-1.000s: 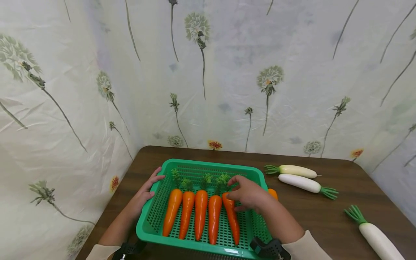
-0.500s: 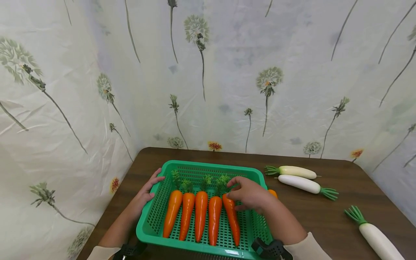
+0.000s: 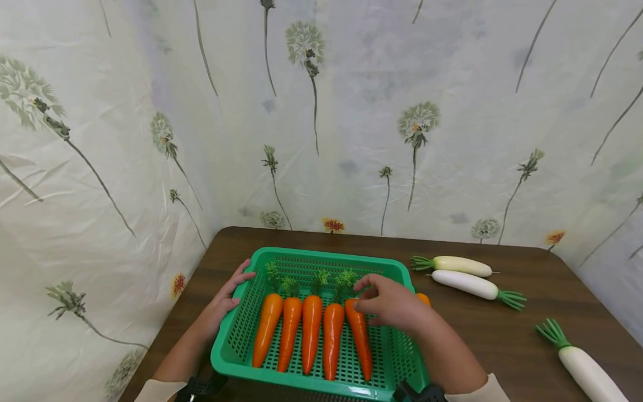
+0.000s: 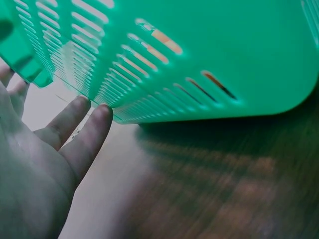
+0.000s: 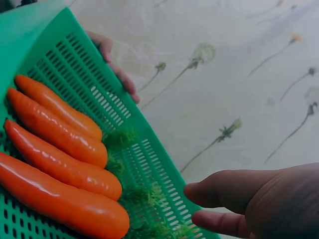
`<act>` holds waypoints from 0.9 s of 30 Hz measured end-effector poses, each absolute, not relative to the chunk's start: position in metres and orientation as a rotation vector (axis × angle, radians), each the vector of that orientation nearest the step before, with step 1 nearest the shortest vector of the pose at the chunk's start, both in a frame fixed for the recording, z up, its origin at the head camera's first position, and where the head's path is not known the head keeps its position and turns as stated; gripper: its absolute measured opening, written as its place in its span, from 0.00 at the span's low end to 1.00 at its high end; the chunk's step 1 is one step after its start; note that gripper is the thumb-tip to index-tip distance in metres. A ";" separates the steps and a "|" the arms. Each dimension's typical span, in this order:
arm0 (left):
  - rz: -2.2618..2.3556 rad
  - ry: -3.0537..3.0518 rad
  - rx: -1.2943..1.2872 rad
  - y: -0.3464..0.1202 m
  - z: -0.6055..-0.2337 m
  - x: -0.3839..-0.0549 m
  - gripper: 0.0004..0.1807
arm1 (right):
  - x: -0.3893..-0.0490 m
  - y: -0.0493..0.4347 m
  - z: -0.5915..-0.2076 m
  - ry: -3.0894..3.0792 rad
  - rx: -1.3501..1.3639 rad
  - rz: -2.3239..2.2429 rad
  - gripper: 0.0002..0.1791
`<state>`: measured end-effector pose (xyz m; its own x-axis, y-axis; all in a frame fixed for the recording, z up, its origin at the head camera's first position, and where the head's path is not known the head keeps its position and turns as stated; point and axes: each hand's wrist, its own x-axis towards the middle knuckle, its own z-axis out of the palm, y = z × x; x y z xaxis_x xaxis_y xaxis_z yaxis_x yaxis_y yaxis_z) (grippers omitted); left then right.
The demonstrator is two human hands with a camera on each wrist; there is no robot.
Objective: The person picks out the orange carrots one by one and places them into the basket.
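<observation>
A green plastic basket (image 3: 321, 253) holds a row of several orange carrots (image 3: 311, 329) with leafy green tops (image 3: 346, 280), tips toward the person. My left hand (image 3: 227, 293) rests at the basket's left side, fingertips on the rim. In the left wrist view its fingers (image 4: 85, 142) lie fairly straight against the slotted outer wall. Over the top end of the rightmost carrot (image 3: 361, 349) is my right hand (image 3: 394, 304), fingers loosely bent. The right wrist view shows the right thumb (image 5: 224, 189) apart from the finger below it, with nothing between them.
On the brown table (image 3: 502, 335), right of the basket, lie a pale radish (image 3: 459, 264), a white radish (image 3: 464, 283) and another white radish (image 3: 588, 368) nearer the front. An orange thing (image 3: 423, 298) shows partly behind the right hand. A flower-patterned sheet (image 3: 351, 167) hangs behind.
My right hand has shifted slightly to the right, its fingertips drawing back a little from the rightmost carrot. The left hand, the basket and the carrots look unchanged.
</observation>
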<state>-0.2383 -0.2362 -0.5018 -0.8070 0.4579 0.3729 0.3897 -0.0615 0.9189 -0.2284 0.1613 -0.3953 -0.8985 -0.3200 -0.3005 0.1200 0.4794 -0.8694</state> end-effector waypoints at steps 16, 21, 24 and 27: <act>2.034 2.135 0.952 -0.236 -0.501 -0.237 0.29 | -0.212 0.179 -0.391 2.440 -0.384 -1.324 0.22; 2.045 2.133 0.960 -0.236 -0.502 -0.237 0.29 | -0.209 0.187 -0.393 2.520 -0.380 -1.398 0.19; 2.039 2.133 0.946 -0.236 -0.502 -0.237 0.29 | -0.207 0.192 -0.395 2.502 -0.366 -1.477 0.19; 2.035 2.135 0.942 -0.237 -0.503 -0.238 0.29 | -0.207 0.197 -0.397 2.441 -0.383 -1.569 0.20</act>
<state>-0.2382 -0.2367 -0.5034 -0.8141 0.4488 0.3686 0.3896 -0.0486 0.9197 -0.2065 0.1974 -0.3970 -0.9432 -0.3298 -0.0392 -0.1013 0.3980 -0.9118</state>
